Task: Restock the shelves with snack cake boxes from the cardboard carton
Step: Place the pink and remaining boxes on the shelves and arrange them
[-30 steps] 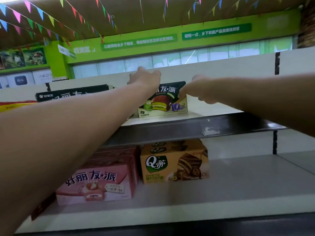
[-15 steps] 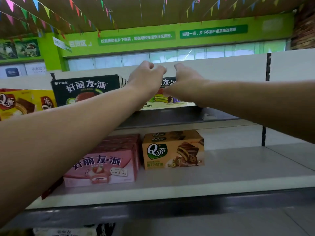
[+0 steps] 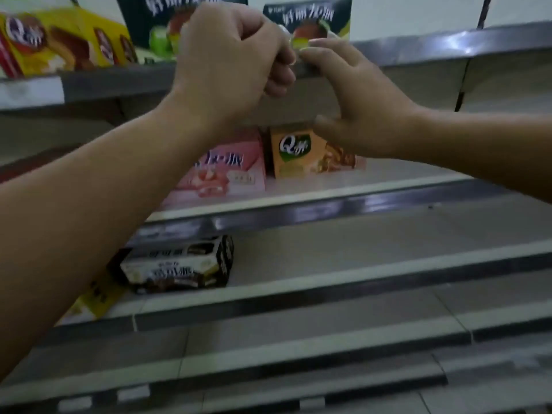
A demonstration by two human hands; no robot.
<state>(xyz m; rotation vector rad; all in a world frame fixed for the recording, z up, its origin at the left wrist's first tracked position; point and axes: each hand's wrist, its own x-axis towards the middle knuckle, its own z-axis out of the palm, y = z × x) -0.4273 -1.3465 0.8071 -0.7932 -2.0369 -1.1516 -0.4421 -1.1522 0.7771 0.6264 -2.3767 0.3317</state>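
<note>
Dark snack cake box [image 3: 316, 16] with green cake picture stands on the top shelf [image 3: 448, 44] at 12 o'clock, long axis 9-to-3, front facing out. Left grip [image 3: 230, 61] curled together, empty; right grip [image 3: 355, 106] spread apart.

Head-worn view, forward and down, near shelves [image 3: 388, 204]

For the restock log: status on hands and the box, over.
Left hand curled, holding nothing seen. Right hand open. Dark box upright on top shelf. Nothing seen in the way.
</note>
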